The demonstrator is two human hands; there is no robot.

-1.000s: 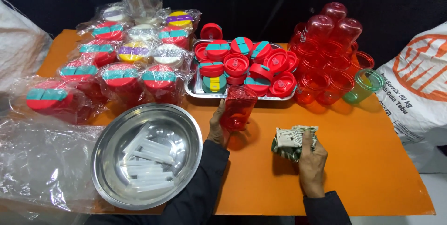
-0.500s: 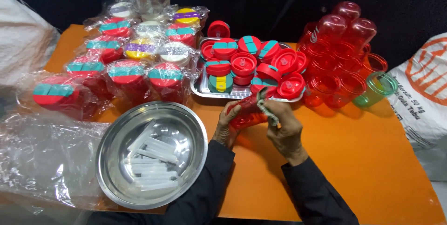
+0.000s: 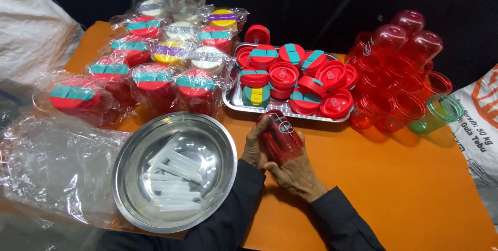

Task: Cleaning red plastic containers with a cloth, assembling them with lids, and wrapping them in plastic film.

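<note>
Both of my hands hold one red translucent plastic cup [image 3: 279, 137] tilted over the orange table [image 3: 394, 188]. My left hand [image 3: 255, 144] grips its left side. My right hand [image 3: 296, 174] wraps its lower end from below and the right. Just beyond the cup stands a metal tray [image 3: 234, 101] filled with red lids [image 3: 282, 74], some with teal or yellow flaps. To the left of my hands sits a round steel bowl [image 3: 130, 170] holding several clear plastic straws [image 3: 174, 170].
Wrapped cups with coloured lids [image 3: 153, 82] crowd the back left. Stacks of red cups [image 3: 394, 69] and one green cup [image 3: 438, 113] lie at the right. Loose clear plastic sheet [image 3: 52, 163] covers the left front. A white sack [image 3: 480, 126] stands at the right edge.
My right hand left a crumpled bundle on the table at the right and came over to the cup. The cup is now tipped and held in both hands, nearer to me.
</note>
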